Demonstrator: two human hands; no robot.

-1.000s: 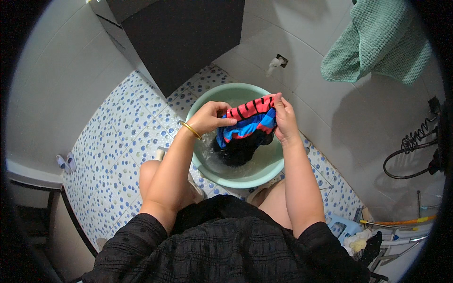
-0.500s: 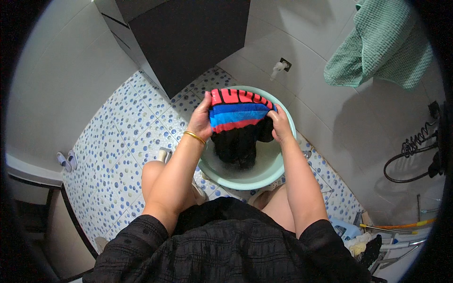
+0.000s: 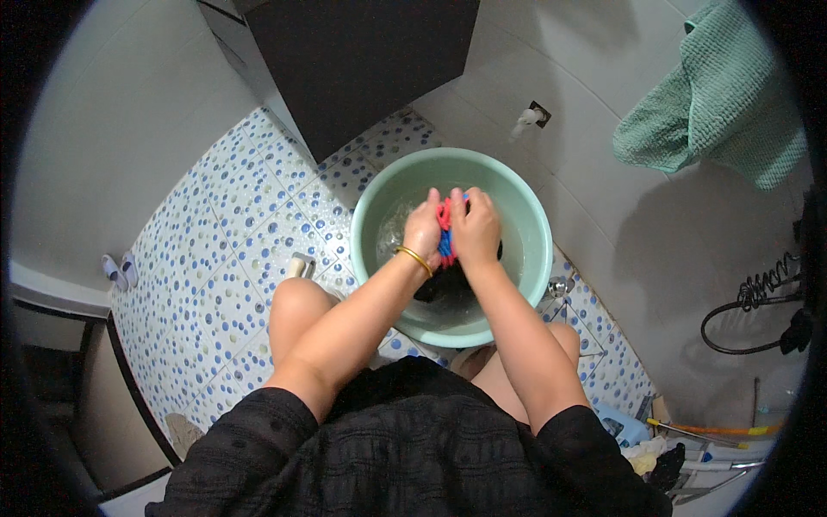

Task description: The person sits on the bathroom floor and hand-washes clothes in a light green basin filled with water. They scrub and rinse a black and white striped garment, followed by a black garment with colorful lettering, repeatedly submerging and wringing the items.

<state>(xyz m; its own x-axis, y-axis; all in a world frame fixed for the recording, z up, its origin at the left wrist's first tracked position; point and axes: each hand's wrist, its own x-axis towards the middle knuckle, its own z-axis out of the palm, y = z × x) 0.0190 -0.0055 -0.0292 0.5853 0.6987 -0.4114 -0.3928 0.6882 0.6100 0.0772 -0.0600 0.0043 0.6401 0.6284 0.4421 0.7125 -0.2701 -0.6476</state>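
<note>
A pale green basin (image 3: 448,157) stands on the floor between my knees with cloudy water (image 3: 392,226) in it. Bunched over the water is a wet black garment (image 3: 445,246) with red and blue stripes. My left hand (image 3: 422,231), with a gold bangle above the wrist, is closed on one side of the bunched cloth. Facing it, my right hand (image 3: 476,231) grips the other side, its fingers curled over. Much of the cloth is hidden under my hands, and its black part hangs down into the basin.
A dark cabinet (image 3: 362,69) stands beyond the basin. At the upper right hangs a green towel (image 3: 724,103); a white tap (image 3: 524,123) juts from the wall. A coiled black hose (image 3: 758,293) hangs at right, above a blue container (image 3: 622,424). Slippers (image 3: 119,271) lie far left.
The garment was stretched wide between my hands above the basin; now it is gathered into a bunch. Both hands have come together and lowered over the water.
</note>
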